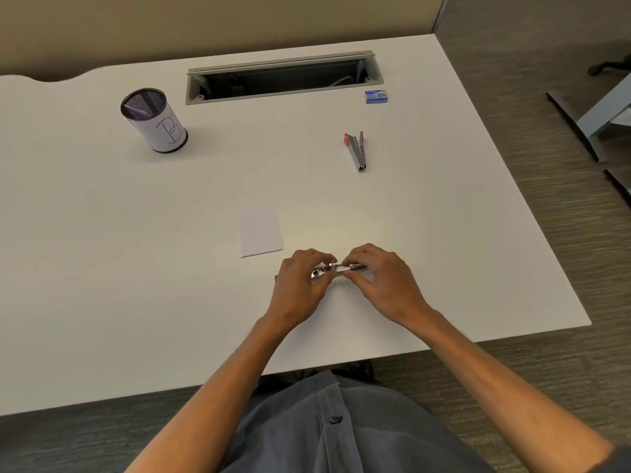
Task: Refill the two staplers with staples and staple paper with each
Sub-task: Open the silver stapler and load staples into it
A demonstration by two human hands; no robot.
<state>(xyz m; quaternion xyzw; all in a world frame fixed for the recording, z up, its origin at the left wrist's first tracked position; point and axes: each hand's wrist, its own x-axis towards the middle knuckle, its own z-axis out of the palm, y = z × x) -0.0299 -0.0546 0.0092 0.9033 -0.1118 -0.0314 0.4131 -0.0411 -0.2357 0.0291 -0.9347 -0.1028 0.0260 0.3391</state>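
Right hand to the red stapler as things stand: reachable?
Probably yes, once freed. The right hand and left hand both grip the metal stapler. The red stapler lies further back on the desk, right of centre, with only bare desk between.

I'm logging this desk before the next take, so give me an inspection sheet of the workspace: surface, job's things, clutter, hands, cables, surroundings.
Surface: white desk, with an open cable tray slot at the far edge.
Job's things: silver stapler held in both hands; pink stapler lying open farther back; staple box near the slot; paper flat.
Clutter: mesh pen cup with a paper label.
Hands: left hand and right hand both grip the silver stapler.
Cables: some visible inside the slot.
Surroundings: carpet, partition wall.
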